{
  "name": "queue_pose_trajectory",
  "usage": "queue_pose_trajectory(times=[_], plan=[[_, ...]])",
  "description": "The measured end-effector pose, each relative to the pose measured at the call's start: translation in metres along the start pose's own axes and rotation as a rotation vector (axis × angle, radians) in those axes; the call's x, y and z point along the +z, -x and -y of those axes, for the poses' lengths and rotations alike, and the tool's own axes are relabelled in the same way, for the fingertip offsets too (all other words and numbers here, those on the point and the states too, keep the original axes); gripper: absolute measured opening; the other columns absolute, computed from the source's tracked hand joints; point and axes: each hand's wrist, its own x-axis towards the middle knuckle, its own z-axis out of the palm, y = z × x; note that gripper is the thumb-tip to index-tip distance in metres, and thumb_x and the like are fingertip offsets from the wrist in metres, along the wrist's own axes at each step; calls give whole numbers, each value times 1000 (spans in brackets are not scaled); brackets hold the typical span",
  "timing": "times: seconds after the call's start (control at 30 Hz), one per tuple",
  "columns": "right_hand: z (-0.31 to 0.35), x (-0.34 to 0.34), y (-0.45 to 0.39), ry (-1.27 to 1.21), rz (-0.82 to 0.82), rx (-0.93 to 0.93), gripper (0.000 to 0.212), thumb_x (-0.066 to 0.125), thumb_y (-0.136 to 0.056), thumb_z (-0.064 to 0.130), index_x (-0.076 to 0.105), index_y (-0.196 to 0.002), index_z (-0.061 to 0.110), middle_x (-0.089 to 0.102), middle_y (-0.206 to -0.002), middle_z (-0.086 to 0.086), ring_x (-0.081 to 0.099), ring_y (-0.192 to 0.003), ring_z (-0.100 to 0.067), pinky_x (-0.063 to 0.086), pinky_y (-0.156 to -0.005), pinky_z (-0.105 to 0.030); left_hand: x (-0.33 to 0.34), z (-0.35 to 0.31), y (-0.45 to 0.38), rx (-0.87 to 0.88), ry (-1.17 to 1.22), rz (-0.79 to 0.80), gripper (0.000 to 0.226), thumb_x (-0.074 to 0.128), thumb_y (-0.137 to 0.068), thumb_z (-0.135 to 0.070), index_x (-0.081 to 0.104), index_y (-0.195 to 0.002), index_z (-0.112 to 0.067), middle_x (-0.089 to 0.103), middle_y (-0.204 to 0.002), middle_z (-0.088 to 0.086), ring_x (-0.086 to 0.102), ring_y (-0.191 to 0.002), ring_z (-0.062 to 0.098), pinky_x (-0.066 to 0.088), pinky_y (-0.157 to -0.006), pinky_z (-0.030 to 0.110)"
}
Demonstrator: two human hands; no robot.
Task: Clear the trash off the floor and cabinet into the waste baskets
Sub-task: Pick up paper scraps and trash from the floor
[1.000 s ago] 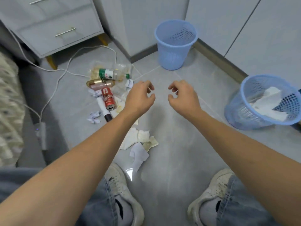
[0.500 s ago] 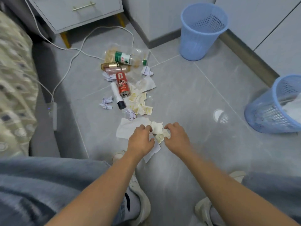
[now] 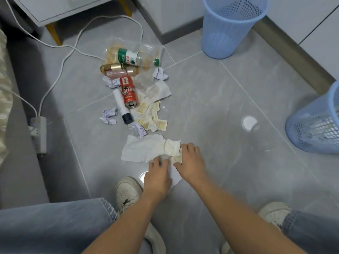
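Since the tissues (image 3: 146, 150) lying on the floor (image 3: 211, 110) just ahead of the shoes are thin, soft and nearly weightless, they should crumple into a wad with no effort; a bunching pinch at the crumpled, yellow-stained clump on their right side looks the best hold, as a flat sheet is harder to lift off smooth tile. The left hand (image 3: 157, 176) has its fingers curled down on the near edge of the paper; the right hand (image 3: 190, 163) has its fingers bent onto the stained clump, though whether either has truly closed a grip I cannot tell. Farther off lie a red can (image 3: 129, 92), a plastic bottle (image 3: 137, 57) and small paper balls. The upright blue basket (image 3: 231, 28) shows nothing inside from this angle; the second basket (image 3: 317, 129), well apart at the right edge, holds something white, partly hidden.
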Motion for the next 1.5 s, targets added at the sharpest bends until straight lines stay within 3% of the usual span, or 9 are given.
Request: queue_pose_trajectory(times=[0.2, 0.33, 0.5, 0.77, 1.0, 1.13, 1.23, 1.37, 1.5], plan=[[-11, 7, -8, -25, -37, 15, 28, 63, -90, 27, 56, -115, 14, 52, -120, -3, 48, -114, -25, 47, -89, -36, 14, 2, -7, 25, -36, -30, 55, 65, -91, -38, 41, -139, -26, 38, -136, 4, 39, -127, 26, 53, -82, 35], [-21, 11, -10, -186, -19, 92, 14, 66, -87, 19, 60, -96, 10, 58, -104, -6, 57, -96, -28, 46, -74, -38, 14, 3, -12, 70, 27, -35, 25, 60, -93, -27, 51, -116, -24, 46, -115, -1, 45, -115, 23, 50, -73, 36], [-42, -5, -8, -327, -39, 175, 13, 71, -83, 17, 63, -92, 13, 63, -97, -3, 60, -90, -26, 47, -73, -36, -1, 2, -13, 165, 72, -96, 6, 58, -96, -23, 53, -95, -25, 53, -101, -7, 50, -104, 18, 43, -64, 33], [-70, -99, 3, -408, -258, 198, 14, 75, -81, 17, 64, -87, 10, 66, -91, -6, 60, -86, -28, 45, -73, -37, -71, -41, -11, 261, 131, -283, 7, 61, -97, -32, 57, -94, -26, 52, -90, -9, 53, -92, 19, 51, -64, 37], [-118, -212, 37, -436, -505, 238, 13, 74, -83, 20, 63, -86, 13, 64, -87, -1, 58, -81, -24, 45, -70, -37, -137, -145, -12, 481, 199, -427, 9, 62, -94, -32, 55, -90, -28, 51, -83, -8, 53, -87, 18, 49, -63, 37], [-165, -282, 65, -402, -681, 267, 14, 72, -85, 21, 60, -81, 15, 60, -80, -1, 55, -75, -23, 34, -63, -31, -171, -228, -22, 598, 206, -490, 10, 60, -94, -32, 53, -89, -28, 51, -83, -7, 52, -85, 16, 42, -59, 32], [-208, -328, 86, -336, -791, 331, 18, 69, -87, 22, 58, -77, 12, 61, -73, -1, 55, -70, -23, 37, -59, -36, -190, -293, -27, 708, 214, -512, 8, 60, -93, -32, 54, -89, -29, 51, -82, -8, 51, -83, 16, 41, -59, 32], [-269, -367, 102, -297, -868, 438, 10, 69, -88, 25, 63, -86, 18, 63, -80, 5, 60, -73, -17, 43, -62, -33, -197, -380, -35, 816, 212, -519, 7, 58, -94, -32, 55, -88, -28, 53, -82, -8, 50, -81, 16, 43, -60, 32], [-316, -375, 97, -210, -840, 532, 7, 68, -87, 26, 63, -88, 22, 62, -82, 4, 62, -72, -20, 51, -59, -34, -181, -448, -51, 815, 189, -451, 11, 55, -96, -30, 59, -86, -26, 61, -81, -6, 59, -77, 19, 52, -63, 34]])
